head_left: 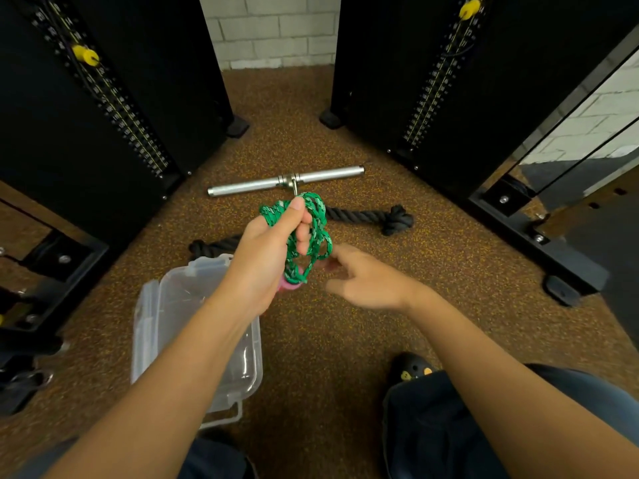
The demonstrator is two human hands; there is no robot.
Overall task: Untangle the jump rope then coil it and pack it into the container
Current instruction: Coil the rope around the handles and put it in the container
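Left hand (266,257) grips the seemingly coiled jump rope (311,229), right hand (366,281) loosely spread, empty; container (166,305) unpacked.

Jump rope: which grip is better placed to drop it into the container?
Left. The left grip holds the bundled jump rope, and the open container lies beside its forearm. The right grip is empty and farther from it.

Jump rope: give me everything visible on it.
The jump rope is green braided cord flecked white, bunched in loose tangled loops, with a pink handle showing below. The left hand grips it in the air, near the clear container. The right hand is close beside it; contact is unclear.
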